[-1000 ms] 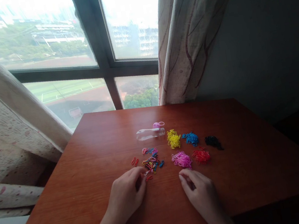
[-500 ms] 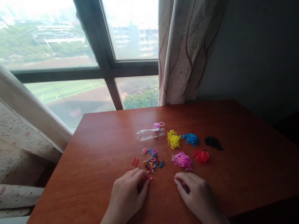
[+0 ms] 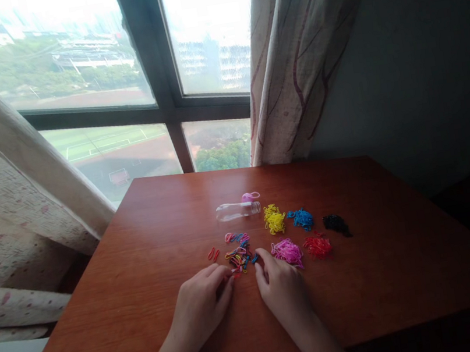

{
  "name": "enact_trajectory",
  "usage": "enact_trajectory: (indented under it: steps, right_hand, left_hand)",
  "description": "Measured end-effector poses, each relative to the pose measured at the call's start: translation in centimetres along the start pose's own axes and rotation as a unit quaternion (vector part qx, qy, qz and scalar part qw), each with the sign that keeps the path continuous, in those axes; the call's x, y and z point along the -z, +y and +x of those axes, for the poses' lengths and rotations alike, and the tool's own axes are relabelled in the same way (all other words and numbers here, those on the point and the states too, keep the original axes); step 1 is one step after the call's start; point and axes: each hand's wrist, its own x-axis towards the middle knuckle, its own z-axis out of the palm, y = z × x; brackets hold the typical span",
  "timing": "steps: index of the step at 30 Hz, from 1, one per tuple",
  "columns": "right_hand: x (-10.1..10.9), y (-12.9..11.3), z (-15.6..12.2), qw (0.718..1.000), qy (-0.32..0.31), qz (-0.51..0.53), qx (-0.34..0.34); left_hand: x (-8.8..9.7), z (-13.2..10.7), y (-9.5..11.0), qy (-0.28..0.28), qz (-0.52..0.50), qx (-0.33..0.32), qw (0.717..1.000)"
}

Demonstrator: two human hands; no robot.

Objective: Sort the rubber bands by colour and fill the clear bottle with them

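Note:
On the brown table lies a mixed heap of small coloured pins, shaped like plastic safety pins. My left hand rests at the heap's near left, finger and thumb pinched together on a small red pin whose end shows at the tips. My right hand is at the heap's right, thumb and forefinger apart, beside a blue pin. Just past that hand is a pink pile. Two red pins lie apart on the left.
Further right are a red pile, a blue pile, a yellow pile and a black pile. Behind the heap a clear bottle lies on its side, with a pink looped cap by its neck.
My right hand has moved left and forward to the mixed heap, and its thumb and forefinger have parted. My left hand has hardly moved; the red pin at its tips has shifted slightly.

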Motion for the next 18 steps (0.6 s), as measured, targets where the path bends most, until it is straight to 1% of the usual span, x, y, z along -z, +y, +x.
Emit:
enact_trajectory:
  steps: [3,10,18]
  right_hand:
    - [-0.17,-0.04,0.12,1.0,0.008,-0.01,-0.002]
    - [-0.05,0.09,-0.09,1.0,0.012,0.024,-0.013]
    - [0.06,0.4,-0.28,0.999,0.007,0.044,-0.016]
  left_hand:
    - [-0.04,-0.08,-0.07,0.004,-0.004,-0.007,1.0]
    - [-0.09,-0.11,-0.09,-0.009,-0.005,0.002,1.0]
    - [-0.11,-0.05,-0.12,0.006,0.001,-0.008,1.0]
